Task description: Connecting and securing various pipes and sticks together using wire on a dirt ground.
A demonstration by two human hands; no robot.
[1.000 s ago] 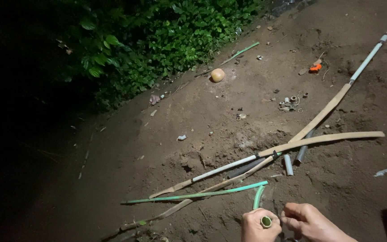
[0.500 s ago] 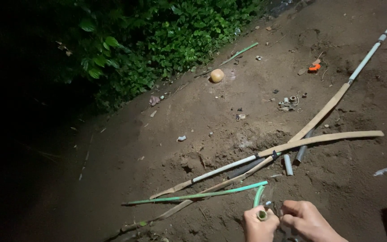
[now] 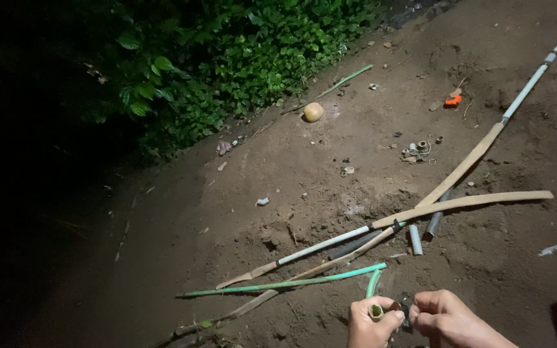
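Hands at bottom edge of head view, over bare dirt ground (image 3: 240,212). Left hand (image 3: 370,322): grip closed round a short yellowish-green tube end (image 3: 376,312), open mouth facing up, held just above the soil. Right hand (image 3: 446,316): fingers pinched on a small dark piece (image 3: 405,314) touching the tube; exact shape too dark to tell. Curved green pipe (image 3: 372,283) rises just beside the left hand; a long green rod (image 3: 291,282) lies on the ground nearby. Pale bamboo strips (image 3: 465,201) and a white pipe (image 3: 530,84) beyond. Round yellow fruit (image 3: 313,111) near foliage (image 3: 227,58).
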